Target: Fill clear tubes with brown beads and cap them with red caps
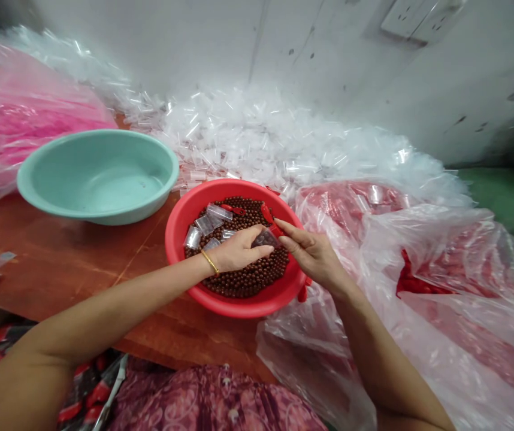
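My left hand is closed around a small clear plastic container that has dark brown contents. It is held just above the red basin, which is partly filled with small round brown balls. My right hand pinches a red plastic piece at the container's right end; whether the two are joined I cannot tell. Several clear plastic sleeves lie on the balls. Another red piece rests on the balls toward the back of the basin.
A pale green basin stands to the left. Clear plastic sleeves are heaped along the wall. Plastic bags with red pieces cover the right side, and a pink-filled bag sits far left. Filled red-capped containers lie below the table edge.
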Demonstrator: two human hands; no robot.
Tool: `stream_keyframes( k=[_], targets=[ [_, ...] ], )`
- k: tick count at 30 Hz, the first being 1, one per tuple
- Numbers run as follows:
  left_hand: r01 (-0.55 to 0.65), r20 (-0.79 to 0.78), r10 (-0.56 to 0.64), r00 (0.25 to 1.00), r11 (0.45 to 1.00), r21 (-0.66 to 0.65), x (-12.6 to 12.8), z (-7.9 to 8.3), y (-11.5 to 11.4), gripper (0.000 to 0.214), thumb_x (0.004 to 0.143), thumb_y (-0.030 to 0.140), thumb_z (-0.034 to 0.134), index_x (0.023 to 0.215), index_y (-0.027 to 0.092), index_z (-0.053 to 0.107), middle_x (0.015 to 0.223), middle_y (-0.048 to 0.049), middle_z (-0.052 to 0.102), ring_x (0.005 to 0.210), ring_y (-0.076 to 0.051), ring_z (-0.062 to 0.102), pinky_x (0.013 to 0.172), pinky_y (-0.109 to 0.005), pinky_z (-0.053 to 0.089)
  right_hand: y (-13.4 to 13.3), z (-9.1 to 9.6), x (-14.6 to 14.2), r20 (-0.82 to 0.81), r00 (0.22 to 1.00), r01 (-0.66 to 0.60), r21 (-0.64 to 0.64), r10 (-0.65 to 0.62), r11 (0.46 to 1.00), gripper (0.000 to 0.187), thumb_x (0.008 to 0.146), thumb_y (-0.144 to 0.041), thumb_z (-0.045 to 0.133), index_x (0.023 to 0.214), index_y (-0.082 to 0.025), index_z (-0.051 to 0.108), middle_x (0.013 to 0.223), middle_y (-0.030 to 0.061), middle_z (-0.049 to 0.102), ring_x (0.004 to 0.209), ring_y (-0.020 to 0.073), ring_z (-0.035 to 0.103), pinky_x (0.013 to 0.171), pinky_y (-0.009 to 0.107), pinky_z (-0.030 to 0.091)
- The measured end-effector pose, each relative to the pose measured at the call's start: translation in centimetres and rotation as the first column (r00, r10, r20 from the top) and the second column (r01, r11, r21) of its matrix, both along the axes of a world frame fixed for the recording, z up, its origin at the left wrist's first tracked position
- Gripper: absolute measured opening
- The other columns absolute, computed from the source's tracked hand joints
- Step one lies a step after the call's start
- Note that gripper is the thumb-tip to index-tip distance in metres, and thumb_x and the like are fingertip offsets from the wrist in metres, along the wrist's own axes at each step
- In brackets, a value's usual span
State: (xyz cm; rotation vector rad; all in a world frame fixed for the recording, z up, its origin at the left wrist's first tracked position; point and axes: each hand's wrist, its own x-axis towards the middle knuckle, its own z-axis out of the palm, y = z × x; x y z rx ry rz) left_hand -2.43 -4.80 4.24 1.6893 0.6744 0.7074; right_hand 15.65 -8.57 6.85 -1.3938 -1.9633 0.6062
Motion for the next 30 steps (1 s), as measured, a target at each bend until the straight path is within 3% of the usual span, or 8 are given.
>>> stream_keyframes(
  k=[3, 7, 13, 19, 22, 25, 28, 30],
  targets=[
    [-0.025, -0.060, 0.032, 0.998, 0.994, 0.107, -0.1, 0.1, 0.0, 0.022, 0.079, 0.029, 0.055, 0.094, 0.013, 0.054, 0.087, -0.0028, 0.060, 0.080, -0.015, 0.053, 0.076, -0.029, 0.044, -0.4, -0.6, -0.3, -0.017, 1.000, 0.026, 0.042, -0.025, 0.999, 0.039, 0.086, -0.031, 0.051, 0.122, -0.022, 0.060, 0.110, 0.0016, 0.069, 0.089, 0.0190, 0.069, 0.080, 0.034, 0.056],
    [0.033, -0.114, -0.019, 0.993, 0.992, 0.124, -0.5, 0.6, -0.1, 0.027, 0.080, 0.034, 0.054, 0.096, 0.013, 0.055, 0.088, -0.0039, 0.063, 0.080, -0.016, 0.057, 0.076, -0.030, 0.046, -1.4, -1.2, -0.9, -0.075, 0.996, 0.054, 0.118, -0.046, 0.992, 0.036, 0.086, -0.028, 0.052, 0.121, -0.023, 0.061, 0.109, 0.0012, 0.069, 0.088, 0.0182, 0.069, 0.080, 0.032, 0.057],
    [-0.027, -0.450, 0.180, 0.874, 0.945, 0.327, -0.3, 1.1, -0.8, 0.024, 0.076, 0.031, 0.057, 0.093, 0.014, 0.056, 0.081, -0.0060, 0.065, 0.074, -0.020, 0.060, 0.068, -0.030, 0.045, -2.6, -2.9, -2.3, -0.090, 0.984, 0.166, 0.164, -0.153, 0.972, 0.037, 0.090, -0.030, 0.047, 0.124, -0.022, 0.059, 0.109, 0.0038, 0.069, 0.085, 0.0176, 0.070, 0.076, 0.031, 0.058],
    [-0.087, -0.517, 0.272, 0.812, 0.932, 0.353, -0.6, 1.1, -0.7, 0.015, 0.075, 0.026, 0.052, 0.084, 0.015, 0.057, 0.074, -0.0048, 0.064, 0.068, -0.019, 0.060, 0.061, -0.026, 0.041, -2.4, -4.0, -3.9, 0.032, 0.988, 0.144, 0.148, -0.150, 0.978, 0.047, 0.092, -0.031, 0.038, 0.136, -0.015, 0.047, 0.118, 0.0082, 0.065, 0.096, 0.0188, 0.067, 0.084, 0.033, 0.055],
    [-0.090, -0.506, 0.261, 0.822, 0.937, 0.338, -0.8, 1.0, -0.2, 0.014, 0.073, 0.027, 0.055, 0.080, 0.015, 0.058, 0.073, -0.0042, 0.064, 0.066, -0.018, 0.058, 0.059, -0.025, 0.040, -2.4, -3.4, -3.7, 0.129, 0.987, 0.080, 0.142, -0.099, 0.987, 0.052, 0.092, -0.033, 0.037, 0.140, -0.014, 0.040, 0.126, 0.0102, 0.060, 0.103, 0.0212, 0.064, 0.087, 0.037, 0.054],
    [-0.047, -0.474, 0.184, 0.861, 0.957, 0.286, -0.5, 0.7, 0.1, 0.022, 0.073, 0.035, 0.058, 0.081, 0.015, 0.059, 0.076, -0.0038, 0.065, 0.068, -0.017, 0.058, 0.058, -0.025, 0.040, -1.5, -1.8, -2.6, 0.278, 0.959, 0.026, 0.113, -0.056, 0.993, 0.052, 0.091, -0.038, 0.038, 0.137, -0.016, 0.046, 0.120, 0.0115, 0.064, 0.102, 0.0252, 0.064, 0.086, 0.041, 0.053],
    [0.096, -0.448, 0.042, 0.893, 0.955, 0.281, 0.1, 0.3, 0.1, 0.031, 0.072, 0.042, 0.061, 0.086, 0.015, 0.061, 0.075, -0.0026, 0.064, 0.067, -0.017, 0.057, 0.060, -0.025, 0.040, 0.6, 0.1, -1.4, 0.352, 0.931, -0.003, 0.277, -0.099, 0.961, 0.052, 0.092, -0.041, 0.034, 0.136, -0.015, 0.045, 0.123, 0.0135, 0.061, 0.111, 0.0264, 0.059, 0.092, 0.044, 0.048],
    [0.155, -0.432, -0.007, 0.902, 0.938, 0.309, 0.2, 0.0, 0.2, 0.031, 0.071, 0.041, 0.064, 0.088, 0.015, 0.061, 0.073, -0.0020, 0.063, 0.067, -0.017, 0.056, 0.061, -0.026, 0.041, 2.2, 1.0, -0.9, 0.434, 0.900, -0.188, 0.352, 0.018, 0.917, 0.052, 0.091, -0.043, 0.034, 0.133, -0.015, 0.047, 0.124, 0.0133, 0.060, 0.116, 0.0259, 0.055, 0.097, 0.044, 0.044]
  ],
)
